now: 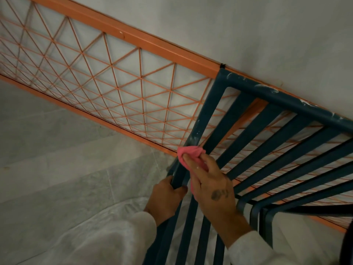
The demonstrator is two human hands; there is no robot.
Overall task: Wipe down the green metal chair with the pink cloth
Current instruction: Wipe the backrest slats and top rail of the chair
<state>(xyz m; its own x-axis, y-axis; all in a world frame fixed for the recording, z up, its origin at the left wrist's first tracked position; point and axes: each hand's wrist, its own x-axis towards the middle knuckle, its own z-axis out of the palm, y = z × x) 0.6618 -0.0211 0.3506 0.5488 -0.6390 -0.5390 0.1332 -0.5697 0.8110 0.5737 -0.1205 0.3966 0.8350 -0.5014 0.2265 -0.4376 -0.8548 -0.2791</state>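
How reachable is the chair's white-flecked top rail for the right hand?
Probably yes: the right hand holds the pink cloth on the side post, which runs bare up to the top rail.

dark green chair point(286, 102) flecked white, pink cloth point(191, 152), orange panel point(133, 38) of triangle lattice, pale grey marbled floor point(57, 159), white sleeves point(141, 226).

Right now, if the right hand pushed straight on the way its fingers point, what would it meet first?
The right hand would press its pink cloth into the chair's side post; the orange rail behind looks farther.
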